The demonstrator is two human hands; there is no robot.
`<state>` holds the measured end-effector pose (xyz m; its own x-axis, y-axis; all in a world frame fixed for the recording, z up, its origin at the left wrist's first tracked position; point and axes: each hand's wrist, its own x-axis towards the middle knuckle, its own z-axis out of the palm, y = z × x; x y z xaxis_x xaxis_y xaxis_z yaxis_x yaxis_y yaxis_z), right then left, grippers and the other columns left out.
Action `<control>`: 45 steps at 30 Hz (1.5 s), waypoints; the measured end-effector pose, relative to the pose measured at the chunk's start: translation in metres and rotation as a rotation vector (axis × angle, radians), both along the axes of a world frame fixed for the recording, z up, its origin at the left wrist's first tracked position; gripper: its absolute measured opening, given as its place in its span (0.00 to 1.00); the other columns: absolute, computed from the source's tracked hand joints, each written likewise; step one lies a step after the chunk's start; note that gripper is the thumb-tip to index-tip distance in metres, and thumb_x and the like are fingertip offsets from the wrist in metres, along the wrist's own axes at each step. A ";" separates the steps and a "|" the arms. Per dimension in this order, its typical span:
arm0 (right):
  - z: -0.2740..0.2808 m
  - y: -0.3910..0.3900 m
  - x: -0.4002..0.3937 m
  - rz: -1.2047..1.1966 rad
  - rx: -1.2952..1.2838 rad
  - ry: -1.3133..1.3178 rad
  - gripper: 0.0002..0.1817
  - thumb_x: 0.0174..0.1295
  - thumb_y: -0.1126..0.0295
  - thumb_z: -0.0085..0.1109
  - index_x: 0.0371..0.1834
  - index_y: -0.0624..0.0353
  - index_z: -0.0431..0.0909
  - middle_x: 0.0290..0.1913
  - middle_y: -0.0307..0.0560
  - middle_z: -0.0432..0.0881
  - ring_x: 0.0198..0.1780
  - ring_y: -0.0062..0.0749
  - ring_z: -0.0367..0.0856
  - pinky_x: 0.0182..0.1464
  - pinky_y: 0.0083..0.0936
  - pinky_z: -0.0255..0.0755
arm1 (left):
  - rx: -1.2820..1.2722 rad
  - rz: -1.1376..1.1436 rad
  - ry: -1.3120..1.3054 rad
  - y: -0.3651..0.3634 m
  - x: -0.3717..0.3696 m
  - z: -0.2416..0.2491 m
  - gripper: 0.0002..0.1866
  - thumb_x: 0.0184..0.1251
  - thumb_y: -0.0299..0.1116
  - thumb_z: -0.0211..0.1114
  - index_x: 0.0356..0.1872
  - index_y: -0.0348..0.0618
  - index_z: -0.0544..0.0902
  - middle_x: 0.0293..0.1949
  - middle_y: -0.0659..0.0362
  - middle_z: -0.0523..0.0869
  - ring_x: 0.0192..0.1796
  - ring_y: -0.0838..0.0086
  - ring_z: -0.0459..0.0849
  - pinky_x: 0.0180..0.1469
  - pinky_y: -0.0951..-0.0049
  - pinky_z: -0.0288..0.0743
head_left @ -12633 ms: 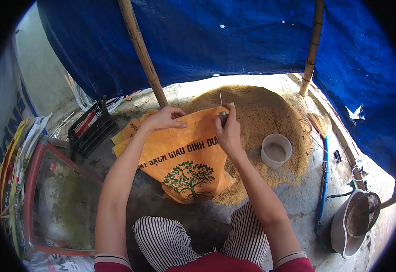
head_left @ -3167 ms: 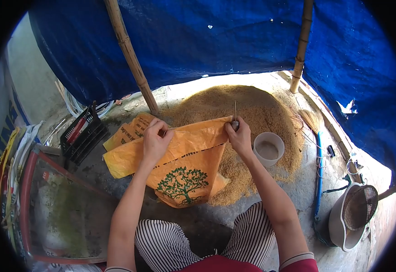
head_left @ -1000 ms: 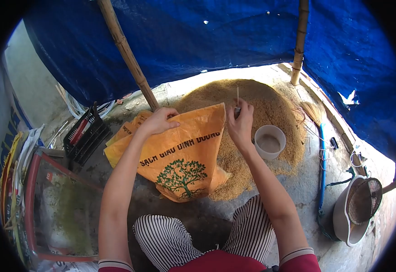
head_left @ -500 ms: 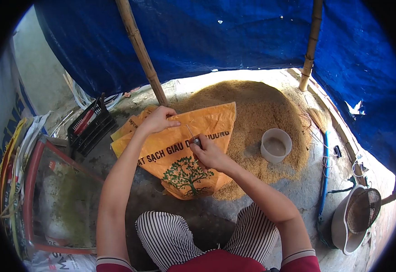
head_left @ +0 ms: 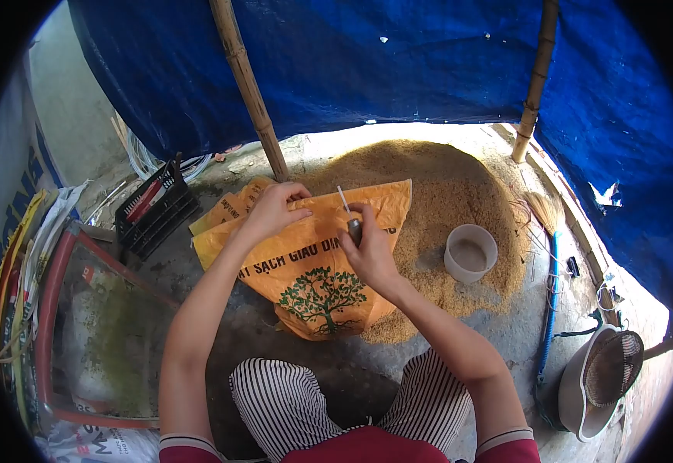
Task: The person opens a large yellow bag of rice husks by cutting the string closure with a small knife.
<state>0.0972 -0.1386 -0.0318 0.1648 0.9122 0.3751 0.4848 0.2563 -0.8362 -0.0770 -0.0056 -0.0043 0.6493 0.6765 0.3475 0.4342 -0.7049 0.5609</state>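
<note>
An orange woven sack [head_left: 328,258] with black lettering and a green tree print lies spread in front of my knees, partly over the grain. My left hand [head_left: 276,212] pinches its upper edge between thumb and fingers. In my right hand [head_left: 371,255] is an awl [head_left: 354,230] with a stubby dark handle and a thin, pale shaft. The shaft points up and slightly left, its tip around the sack's top edge. My right fingers wrap the handle just above the printed words.
Behind the sack spreads a heap of golden grain [head_left: 460,177], with a white tub [head_left: 470,253] on it. A black crate [head_left: 155,208] and a red-framed panel [head_left: 105,332] are at left. At right are a blue-handled broom [head_left: 550,301] and a white basin [head_left: 579,386] with a sieve [head_left: 614,369].
My right hand has moved up and slightly right with the awl, whose shaft now rises past the sack's top edge. My left hand still grips the edge, its fingers slightly shifted.
</note>
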 end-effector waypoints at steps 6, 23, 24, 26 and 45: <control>-0.011 0.024 0.020 -0.076 0.106 -0.050 0.26 0.58 0.75 0.54 0.61 0.56 0.60 0.22 0.53 0.75 0.24 0.50 0.77 0.28 0.40 0.67 | 0.502 0.003 0.040 -0.028 0.001 -0.010 0.09 0.52 0.27 0.67 0.34 0.38 0.79 0.33 0.56 0.76 0.41 0.61 0.77 0.42 0.65 0.72; -0.022 0.035 0.025 -0.193 0.263 -0.064 0.08 0.60 0.70 0.55 0.40 0.58 0.69 0.24 0.55 0.78 0.27 0.52 0.78 0.28 0.39 0.68 | 0.719 -0.044 -0.019 -0.035 -0.006 -0.020 0.06 0.52 0.23 0.64 0.30 0.38 0.76 0.31 0.56 0.73 0.38 0.64 0.75 0.40 0.67 0.71; -0.019 0.032 0.024 -0.190 0.219 -0.068 0.08 0.60 0.71 0.55 0.40 0.58 0.69 0.23 0.55 0.77 0.26 0.52 0.77 0.28 0.38 0.68 | 0.820 -0.061 0.016 -0.036 -0.006 -0.022 0.06 0.52 0.22 0.63 0.30 0.38 0.75 0.30 0.57 0.72 0.37 0.64 0.74 0.40 0.67 0.71; -0.018 0.030 0.024 -0.187 0.175 -0.071 0.08 0.60 0.71 0.55 0.40 0.57 0.69 0.22 0.54 0.76 0.26 0.52 0.77 0.28 0.38 0.67 | 0.843 -0.063 0.030 -0.036 -0.007 -0.024 0.06 0.50 0.22 0.62 0.29 0.38 0.75 0.29 0.57 0.71 0.36 0.65 0.74 0.39 0.67 0.71; -0.026 0.033 0.025 -0.196 0.191 -0.002 0.07 0.59 0.72 0.55 0.38 0.56 0.69 0.24 0.55 0.77 0.28 0.52 0.78 0.30 0.36 0.69 | 0.710 0.015 -0.057 -0.048 0.001 -0.014 0.12 0.55 0.31 0.65 0.39 0.38 0.78 0.34 0.57 0.75 0.39 0.65 0.75 0.40 0.65 0.71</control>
<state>0.1225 -0.1056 -0.0579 0.3307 0.7754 0.5380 0.5421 0.3106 -0.7808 -0.0762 -0.0537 -0.0181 0.6094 0.2827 0.7407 0.4299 -0.9028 -0.0091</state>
